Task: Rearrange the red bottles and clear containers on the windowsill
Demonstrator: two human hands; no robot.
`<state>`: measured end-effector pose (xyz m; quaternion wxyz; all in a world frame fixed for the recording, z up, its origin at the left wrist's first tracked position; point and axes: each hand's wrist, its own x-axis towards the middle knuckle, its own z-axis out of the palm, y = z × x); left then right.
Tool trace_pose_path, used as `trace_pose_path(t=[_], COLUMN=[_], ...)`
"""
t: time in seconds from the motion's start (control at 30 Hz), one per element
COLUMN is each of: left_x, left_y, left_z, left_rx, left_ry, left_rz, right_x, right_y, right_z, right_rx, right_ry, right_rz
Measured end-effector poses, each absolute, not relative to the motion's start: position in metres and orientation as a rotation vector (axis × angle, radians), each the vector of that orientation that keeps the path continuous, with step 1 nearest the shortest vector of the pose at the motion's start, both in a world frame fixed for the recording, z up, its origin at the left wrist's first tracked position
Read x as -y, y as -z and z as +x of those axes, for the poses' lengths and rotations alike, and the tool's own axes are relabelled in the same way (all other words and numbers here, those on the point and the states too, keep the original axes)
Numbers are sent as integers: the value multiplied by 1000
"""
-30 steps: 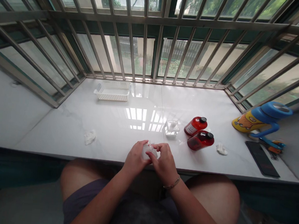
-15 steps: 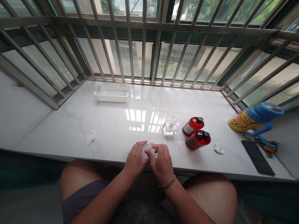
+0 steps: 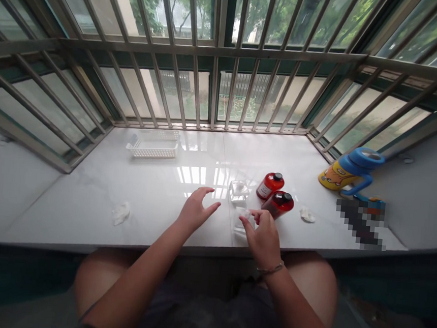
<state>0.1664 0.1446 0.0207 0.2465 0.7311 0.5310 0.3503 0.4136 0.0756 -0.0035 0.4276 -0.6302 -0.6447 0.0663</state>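
My right hand (image 3: 262, 237) is closed around the top of a small clear glass bottle (image 3: 241, 222) that stands on the white marble sill (image 3: 162, 190). My left hand (image 3: 196, 209) hovers just left of it, fingers spread, holding nothing. A second clear glass bottle (image 3: 238, 190) stands a little farther back. Right of it are two red bottles with black caps, one upright (image 3: 268, 186) and one lying on its side (image 3: 277, 203) close to my right hand.
A white plastic basket (image 3: 153, 145) sits at the back left. Crumpled white tissues lie at the left (image 3: 121, 212) and right (image 3: 307, 214). A yellow and blue jug (image 3: 350, 170) lies at the far right beside a blurred dark item (image 3: 359, 222). Metal window bars (image 3: 210, 81) enclose the sill.
Both hands held the small clear bottle together near the sill's edge. Now my right hand has carried it to the right and set it down, and my left hand has let go and opened.
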Motion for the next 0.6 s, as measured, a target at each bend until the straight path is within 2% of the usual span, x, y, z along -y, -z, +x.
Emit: trace_pose_path(t=[0.27, 0.6], left_x=[-215, -237], left_y=[-8, 5], left_z=[244, 248], left_rx=[-1371, -1420], left_ry=[-707, -690], left_rz=[2100, 2056], right_x=[-88, -92], right_y=[10, 15], right_z=[425, 424], right_rx=[1523, 1524], right_ry=[-156, -151], right_rz=[-1616, -1592])
